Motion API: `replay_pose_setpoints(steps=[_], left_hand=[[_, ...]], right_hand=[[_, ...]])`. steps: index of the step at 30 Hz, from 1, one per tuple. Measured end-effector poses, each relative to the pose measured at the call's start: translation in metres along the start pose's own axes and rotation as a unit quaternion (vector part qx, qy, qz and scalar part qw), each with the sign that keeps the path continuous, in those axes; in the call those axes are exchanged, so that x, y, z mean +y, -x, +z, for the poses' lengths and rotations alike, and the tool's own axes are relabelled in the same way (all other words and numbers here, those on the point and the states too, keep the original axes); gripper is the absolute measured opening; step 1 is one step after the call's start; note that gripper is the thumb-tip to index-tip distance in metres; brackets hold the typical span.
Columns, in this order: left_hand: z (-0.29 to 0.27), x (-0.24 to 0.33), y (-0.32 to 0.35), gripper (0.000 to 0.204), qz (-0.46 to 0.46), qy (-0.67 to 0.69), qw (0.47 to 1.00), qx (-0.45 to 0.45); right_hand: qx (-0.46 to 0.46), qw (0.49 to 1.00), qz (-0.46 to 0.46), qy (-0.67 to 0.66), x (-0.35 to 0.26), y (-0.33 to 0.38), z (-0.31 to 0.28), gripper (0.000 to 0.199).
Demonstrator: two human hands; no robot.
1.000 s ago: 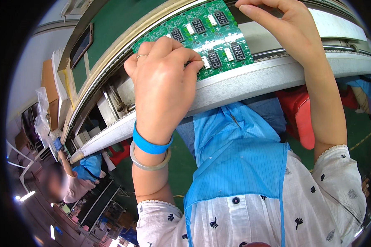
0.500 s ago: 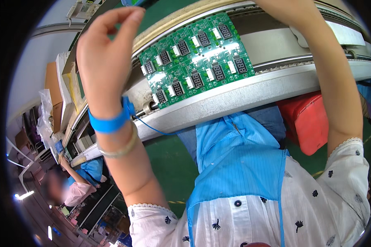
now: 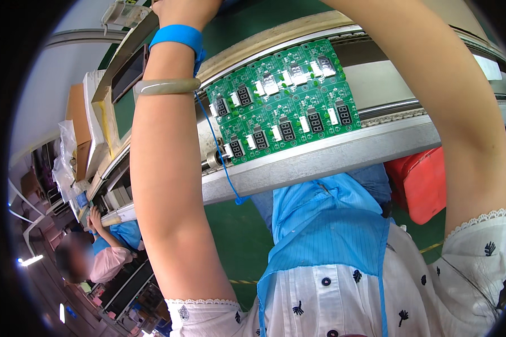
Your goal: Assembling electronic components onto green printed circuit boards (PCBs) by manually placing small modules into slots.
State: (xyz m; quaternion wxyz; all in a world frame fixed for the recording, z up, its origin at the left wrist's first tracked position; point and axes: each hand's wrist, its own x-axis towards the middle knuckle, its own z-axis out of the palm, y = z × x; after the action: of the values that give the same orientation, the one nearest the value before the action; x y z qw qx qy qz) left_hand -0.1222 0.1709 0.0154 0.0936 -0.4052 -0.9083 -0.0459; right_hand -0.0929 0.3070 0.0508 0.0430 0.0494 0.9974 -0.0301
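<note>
One circuit panel (image 3: 291, 105), silver rail (image 3: 320, 159) along near edge, open room rightward

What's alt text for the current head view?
Green circuit-board panel with two rows of digit displays and white connectors on a metal-railed track. Left hand, beyond a blue wristband, is cut off at the top edge; right hand is out of view.
</note>
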Motion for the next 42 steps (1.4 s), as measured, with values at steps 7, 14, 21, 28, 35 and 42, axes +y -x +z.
replay_pose_setpoints(steps=[7, 14, 21, 28, 35, 42], left_hand=[[-0.022, -0.004, 0.025, 0.018, -0.005, 0.108, 0.991, 0.076], [-0.027, -0.017, 0.025, 0.012, -0.074, 0.339, 0.934, 0.087], [-0.054, -0.01, 0.061, 0.01, -0.077, 0.408, 0.904, 0.098], [-0.071, -0.011, 0.109, 0.011, -0.095, 0.563, 0.819, 0.061], [-0.059, -0.004, 0.128, 0.018, -0.113, 0.611, 0.784, 0.005], [-0.043, -0.005, 0.15, 0.024, -0.06, 0.706, 0.703, -0.065]], right_hand=[[-0.006, 0.999, 0.014, -0.034, -0.025, 0.045, -0.027, 0.027], [0.148, 0.989, -0.008, 0.013, -0.023, 0.041, 0.028, 0.026], [0.149, 0.989, -0.002, 0.017, -0.023, 0.024, 0.033, 0.027], [0.065, 0.99, 0.036, -0.122, -0.036, 0.049, -0.002, 0.023], [0.28, 0.846, -0.059, -0.449, -0.006, 0.079, 0.028, 0.026], [0.128, 0.649, -0.158, -0.733, 0.023, 0.169, 0.084, 0.021]])
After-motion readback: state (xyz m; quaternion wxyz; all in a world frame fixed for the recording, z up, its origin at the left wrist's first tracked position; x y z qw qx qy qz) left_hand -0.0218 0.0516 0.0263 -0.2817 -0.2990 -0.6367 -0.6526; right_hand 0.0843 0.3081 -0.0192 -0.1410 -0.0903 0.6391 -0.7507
